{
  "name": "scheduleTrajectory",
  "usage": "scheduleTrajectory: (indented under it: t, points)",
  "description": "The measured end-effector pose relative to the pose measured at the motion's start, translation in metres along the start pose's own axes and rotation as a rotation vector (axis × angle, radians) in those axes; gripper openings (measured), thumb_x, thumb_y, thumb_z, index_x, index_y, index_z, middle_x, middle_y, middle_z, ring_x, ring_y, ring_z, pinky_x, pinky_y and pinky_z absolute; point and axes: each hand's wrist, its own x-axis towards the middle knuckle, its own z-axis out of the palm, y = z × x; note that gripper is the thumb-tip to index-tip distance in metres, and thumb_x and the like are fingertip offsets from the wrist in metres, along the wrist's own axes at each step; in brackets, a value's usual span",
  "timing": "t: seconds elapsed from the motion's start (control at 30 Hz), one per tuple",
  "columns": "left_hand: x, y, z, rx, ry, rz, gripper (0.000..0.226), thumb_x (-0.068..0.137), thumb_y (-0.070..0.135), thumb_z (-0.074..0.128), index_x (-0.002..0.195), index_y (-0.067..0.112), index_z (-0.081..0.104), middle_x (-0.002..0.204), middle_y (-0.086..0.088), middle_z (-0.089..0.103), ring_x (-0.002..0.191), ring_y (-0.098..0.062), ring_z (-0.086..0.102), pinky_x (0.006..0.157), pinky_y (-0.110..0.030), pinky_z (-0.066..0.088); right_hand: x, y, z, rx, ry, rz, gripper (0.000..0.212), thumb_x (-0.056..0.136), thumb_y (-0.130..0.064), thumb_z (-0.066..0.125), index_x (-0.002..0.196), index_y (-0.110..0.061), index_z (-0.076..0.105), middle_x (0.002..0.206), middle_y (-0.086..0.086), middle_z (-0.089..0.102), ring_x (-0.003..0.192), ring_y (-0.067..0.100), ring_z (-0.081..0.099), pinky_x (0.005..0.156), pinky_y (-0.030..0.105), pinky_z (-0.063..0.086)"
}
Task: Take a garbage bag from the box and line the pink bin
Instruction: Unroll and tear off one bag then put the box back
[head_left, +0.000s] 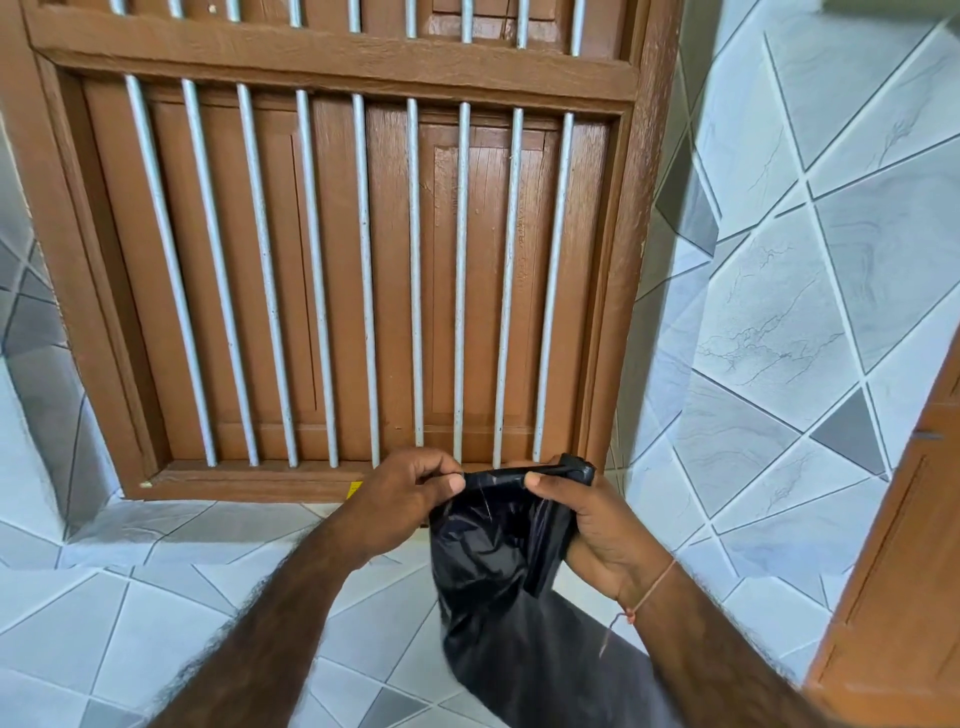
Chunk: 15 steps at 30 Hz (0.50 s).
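Note:
A black garbage bag (488, 566) hangs in front of me, low in the middle of the head view. My left hand (405, 499) pinches its top edge on the left side between thumb and fingers. My right hand (587, 525) grips the folded top edge on the right, with the thumb on top. The bag's body drops down between my forearms, crumpled and partly unfolded. Neither the box nor the pink bin is in view.
A brown wooden window frame (332, 57) with several grey vertical metal bars (363, 280) fills the wall ahead. Grey and white tiles (779, 322) cover the walls and the ledge below it. An orange-brown wooden door edge (904, 545) stands at the right.

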Motion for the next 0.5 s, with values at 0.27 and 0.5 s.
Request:
scheduleTrajectory:
  t: [0.27, 0.5]
  points:
    - [0.001, -0.001, 0.013, -0.268, 0.077, -0.027, 0.019, 0.096, 0.008, 0.055, 0.084, 0.0, 0.068, 0.074, -0.01, 0.064, 0.072, -0.02, 0.056, 0.069, -0.031, 0.043, 0.002, -0.004, 0.007, -0.042, 0.058, -0.087, 0.023, 0.083, 0.007, 0.063, 0.076, -0.012, 0.073, 0.083, 0.018, 0.073, 0.075, 0.03, 0.072, 0.077, 0.039, 0.057]
    - [-0.002, 0.003, 0.025, -0.512, 0.069, -0.037, 0.02, 0.093, 0.011, 0.059, 0.082, -0.003, 0.066, 0.075, -0.019, 0.065, 0.072, -0.027, 0.057, 0.065, -0.032, 0.046, 0.002, -0.008, 0.011, -0.153, 0.034, -0.104, 0.036, 0.064, -0.01, 0.086, 0.097, -0.004, 0.072, 0.097, 0.022, 0.072, 0.092, 0.033, 0.069, 0.092, 0.044, 0.053]
